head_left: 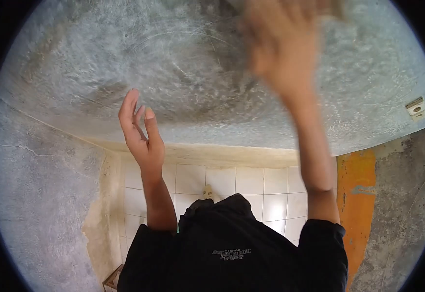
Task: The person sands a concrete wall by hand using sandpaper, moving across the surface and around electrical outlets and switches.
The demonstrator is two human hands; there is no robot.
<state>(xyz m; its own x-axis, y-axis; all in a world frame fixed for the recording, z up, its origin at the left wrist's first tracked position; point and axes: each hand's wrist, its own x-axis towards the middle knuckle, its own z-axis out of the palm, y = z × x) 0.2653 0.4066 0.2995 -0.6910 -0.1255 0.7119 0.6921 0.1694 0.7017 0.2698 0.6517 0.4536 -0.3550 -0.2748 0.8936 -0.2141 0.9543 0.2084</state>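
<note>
A rough grey-blue wall (183,63) with darker, damp-looking patches fills the upper view. My left hand (142,129) is raised at left centre in front of it, fingers apart and curved, with nothing in it. Up at the top, right of centre, my right hand (285,48) is against or very near the wall, smeared by motion. A blurred brownish shape shows beside its fingers at the top edge; whether the hand holds it cannot be made out.
White floor tiles (220,180) lie below the wall's base. A socket or switch (416,109) is fixed at the right. An orange panel (357,194) stands lower right. A grey side wall (42,180) is at left, with a wooden box edge (111,280) at bottom left.
</note>
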